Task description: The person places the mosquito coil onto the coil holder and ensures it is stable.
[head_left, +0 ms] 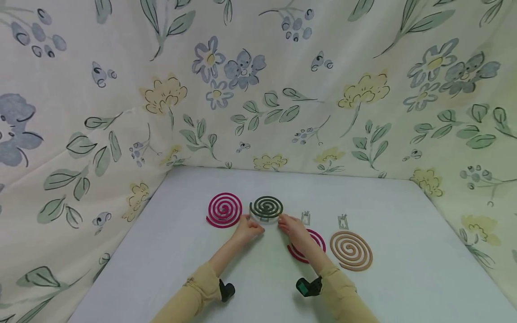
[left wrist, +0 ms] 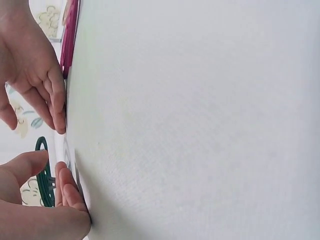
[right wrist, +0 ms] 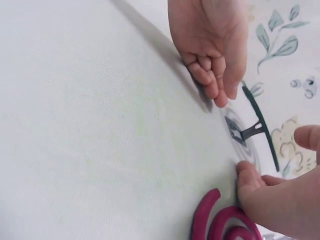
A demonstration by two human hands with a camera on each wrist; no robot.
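Note:
A dark green mosquito coil [head_left: 266, 207] sits level on a small metal stand [right wrist: 248, 131], raised above the white table. My left hand [head_left: 246, 228] is beside its left edge, fingers loosely curved and low near the tabletop. On the other side, my right hand [head_left: 294, 226] has its fingertips close to the coil's right edge, thumb apart from the fingers. Neither hand grips anything. Left of the left hand is a magenta mosquito coil [head_left: 224, 210]. Another magenta coil [right wrist: 204, 211] lies beneath the right forearm, partly hidden by it.
A tan mosquito coil [head_left: 350, 247] lies flat at the right. Two small metal stands, one [head_left: 305, 218] behind the lower magenta coil and one [head_left: 343, 221] behind the tan coil, lie on the white table [head_left: 408, 251]. Floral fabric [head_left: 282, 139] hangs around its back and sides.

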